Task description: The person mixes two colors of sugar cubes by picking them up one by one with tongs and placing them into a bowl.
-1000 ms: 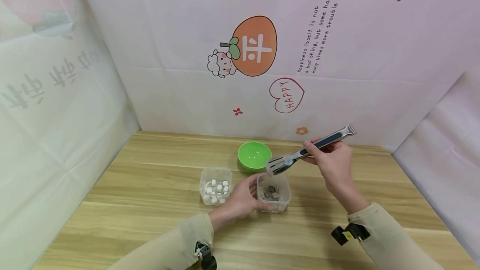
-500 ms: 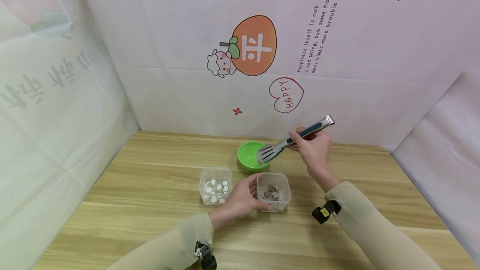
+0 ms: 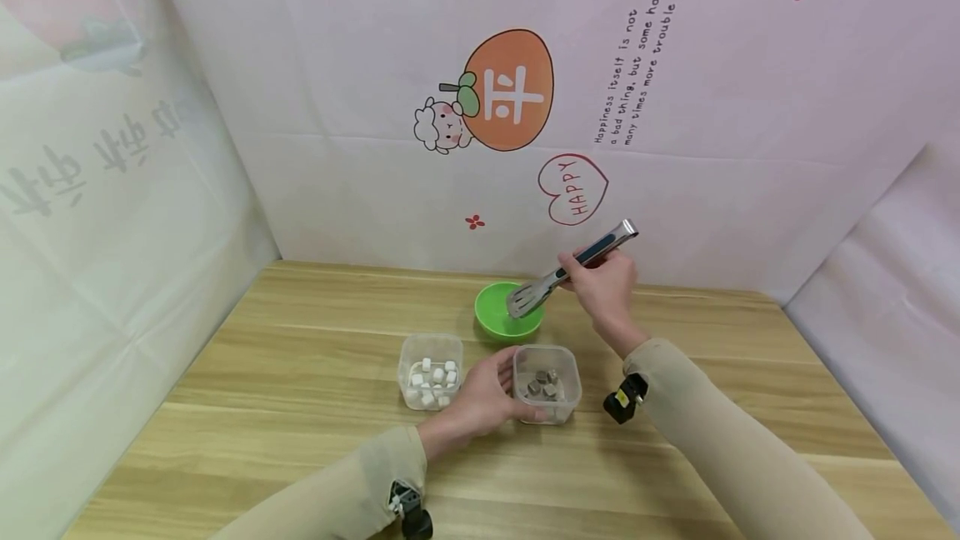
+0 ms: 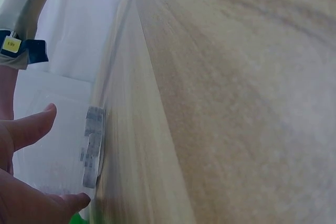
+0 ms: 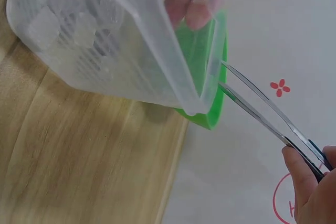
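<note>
My left hand (image 3: 480, 400) grips the side of a clear plastic container (image 3: 568, 402), thumb in front and fingers behind. Several grey cubes (image 3: 550, 391) lie inside it. In the left wrist view, thumb and fingers spread along the container's wall (image 4: 58, 150). My right hand (image 3: 606, 286) holds metal tongs (image 3: 576, 267) with dark grips, slanting down to the left. Their slotted ends are over the green bowl (image 3: 487, 307), behind the container. The right wrist view shows the tongs' arms (image 5: 257, 95) slightly apart; whether anything sits between their ends cannot be told.
Left of my left hand stands a second clear container (image 3: 431, 347) with several white cubes (image 3: 438, 375). All stand on a wood-grain table (image 3: 300, 382). A printed white backdrop (image 3: 360, 190) rises behind the table's far edge.
My right hand has carried the tongs leftward, from above the grey cubes' container to over the green bowl. The left hand and both containers have stayed in place.
</note>
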### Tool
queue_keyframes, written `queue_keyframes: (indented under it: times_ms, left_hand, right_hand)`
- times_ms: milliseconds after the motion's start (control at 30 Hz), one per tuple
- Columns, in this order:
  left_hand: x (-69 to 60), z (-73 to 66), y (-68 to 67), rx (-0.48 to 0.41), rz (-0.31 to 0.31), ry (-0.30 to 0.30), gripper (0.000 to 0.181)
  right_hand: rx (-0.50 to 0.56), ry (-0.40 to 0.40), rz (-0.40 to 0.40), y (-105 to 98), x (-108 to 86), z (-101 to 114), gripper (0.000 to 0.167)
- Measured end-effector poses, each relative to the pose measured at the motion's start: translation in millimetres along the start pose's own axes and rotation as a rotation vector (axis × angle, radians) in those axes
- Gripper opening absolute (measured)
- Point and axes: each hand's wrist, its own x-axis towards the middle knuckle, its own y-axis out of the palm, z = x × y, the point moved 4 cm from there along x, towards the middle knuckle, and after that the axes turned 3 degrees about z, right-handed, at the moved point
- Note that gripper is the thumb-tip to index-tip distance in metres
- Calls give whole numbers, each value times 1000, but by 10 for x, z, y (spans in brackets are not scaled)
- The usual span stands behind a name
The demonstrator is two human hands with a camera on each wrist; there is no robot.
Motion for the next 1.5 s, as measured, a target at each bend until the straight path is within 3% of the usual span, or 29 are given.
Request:
queue_keyframes:
  times_ms: [400,1000,1233,1500]
  left_hand:
    - [13,-3,8,12,3,1,104]
    - [14,8,6,-5,8,9,103]
    - [5,25,-4,1,1,7,103]
    - [14,13,4,12,3,-6,106]
  right_hand:
    - [-79,-12,4,120,27,-93,18]
    - [-89,-10,18,81,-33,-48,19]
    - [-33,-124,31,-90,-163,182,22]
    - [-21,-233,75,-349,-466,476,27]
